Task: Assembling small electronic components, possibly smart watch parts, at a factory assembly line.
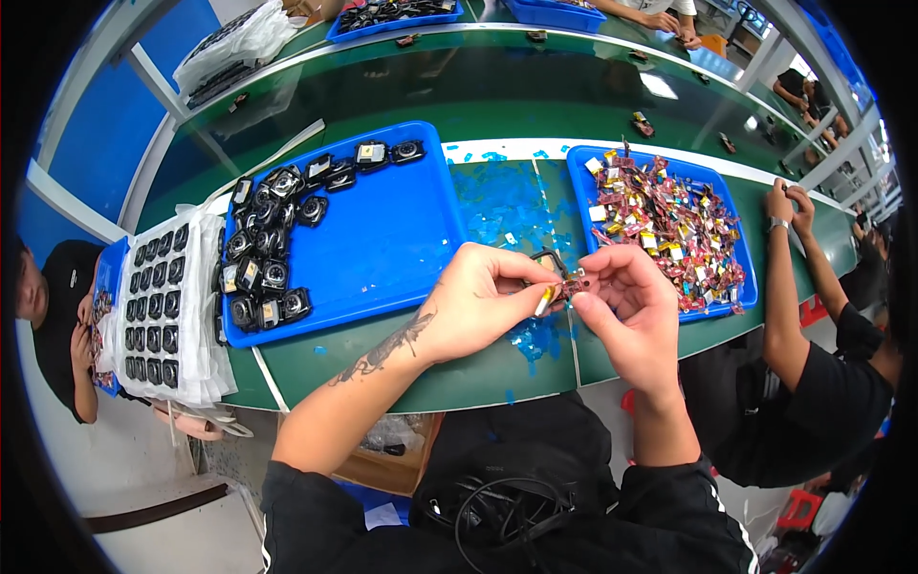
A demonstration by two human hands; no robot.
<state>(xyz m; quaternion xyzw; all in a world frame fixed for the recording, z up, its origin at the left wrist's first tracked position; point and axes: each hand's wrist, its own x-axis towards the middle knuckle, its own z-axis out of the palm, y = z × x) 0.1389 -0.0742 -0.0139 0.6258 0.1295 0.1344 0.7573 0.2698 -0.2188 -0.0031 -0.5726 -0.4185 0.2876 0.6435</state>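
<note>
My left hand is closed on a small black frame-like part, most of it covered by the fingers. A small red circuit board sits between my two hands, and a yellow-and-silver piece shows below my left fingertips. My right hand pinches the board's right side with thumb and forefinger, its other fingers curled. Both hands are above the green bench's front edge, between two blue trays. In the left blue tray are several black square housings with round centres, grouped along its left and far sides.
The right blue tray is heaped with red circuit boards. Blue film scraps litter the green bench. Housings in rows fill a white-wrapped tray at far left. Beyond runs a green belt. Co-workers sit left and right.
</note>
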